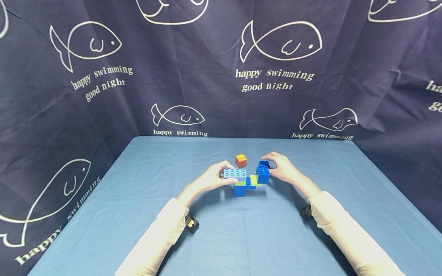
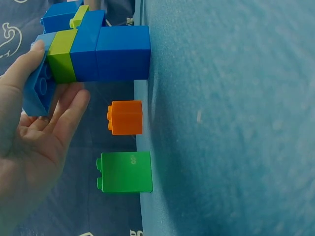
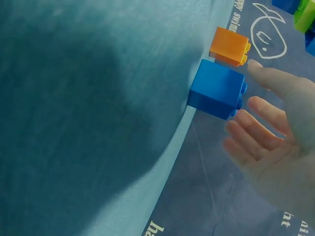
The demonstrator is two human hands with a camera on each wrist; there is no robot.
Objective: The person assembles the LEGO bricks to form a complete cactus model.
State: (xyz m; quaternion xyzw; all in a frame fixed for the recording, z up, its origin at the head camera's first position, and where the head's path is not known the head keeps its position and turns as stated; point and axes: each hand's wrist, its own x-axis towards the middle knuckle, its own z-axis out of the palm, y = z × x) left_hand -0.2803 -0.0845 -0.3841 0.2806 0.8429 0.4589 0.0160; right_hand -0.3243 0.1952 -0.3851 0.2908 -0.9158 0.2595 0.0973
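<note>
A dark curtain (image 1: 214, 96) printed with fish hangs behind everything, its outer drawings cut off. The blue surface (image 1: 165, 165) shows its far and side edges, with its near edge out of frame; broad room lies outside both arms. Pale sleeves (image 1: 162, 234) run off the bottom. The left hand (image 1: 213, 178) pinches the light blue top of the joined blocks (image 1: 235, 173), whose base may or may not touch the surface; I cannot tell. The right hand (image 1: 284, 170) has its fingers loosely spread, gripping nothing, just beside a loose blue block (image 3: 216, 88) partly hidden from the head view by the joined ones. The green block (image 2: 127, 172), not visible from the head, stands near the smaller orange block (image 1: 241, 160), beyond the joined blocks
</note>
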